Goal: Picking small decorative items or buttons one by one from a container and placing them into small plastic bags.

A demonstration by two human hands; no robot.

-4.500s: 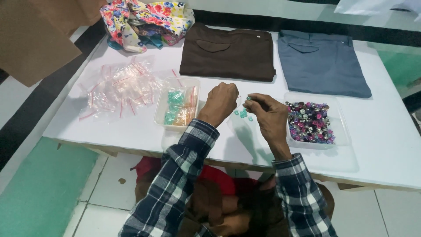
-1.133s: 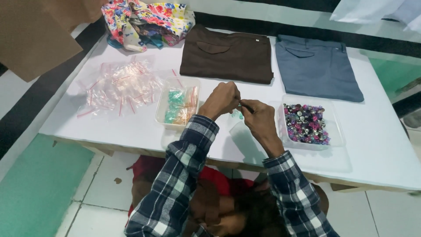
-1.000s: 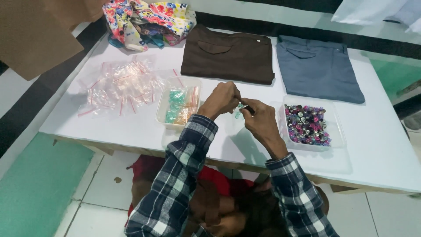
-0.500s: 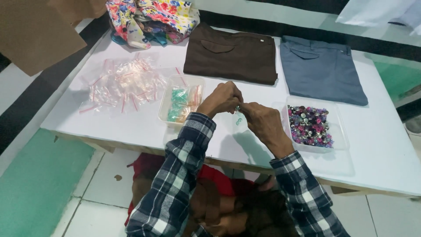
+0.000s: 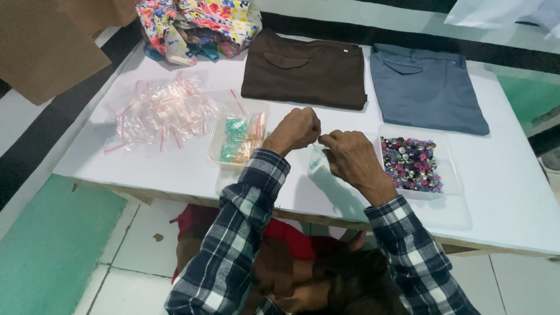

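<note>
My left hand (image 5: 296, 129) and my right hand (image 5: 349, 154) meet above the white table (image 5: 507, 192), fingertips pinched on the top edge of a small clear plastic bag (image 5: 318, 162) with green bits inside. The bag hangs between the two hands. To the left sits a clear tray (image 5: 238, 139) with filled small bags, green and orange. To the right a clear tray (image 5: 413, 164) holds several colourful buttons or beads. Both arms wear plaid sleeves.
A pile of empty clear bags with red strips (image 5: 163, 111) lies at the left. Folded brown trousers (image 5: 306, 69) and grey-blue trousers (image 5: 426, 87) lie at the back. Floral cloth (image 5: 198, 23) sits at the far corner, brown cardboard (image 5: 46, 46) at the left.
Earlier my hands were apart over green pieces on the table. Since then they have come together on the small bag and stay pinched at its top.
</note>
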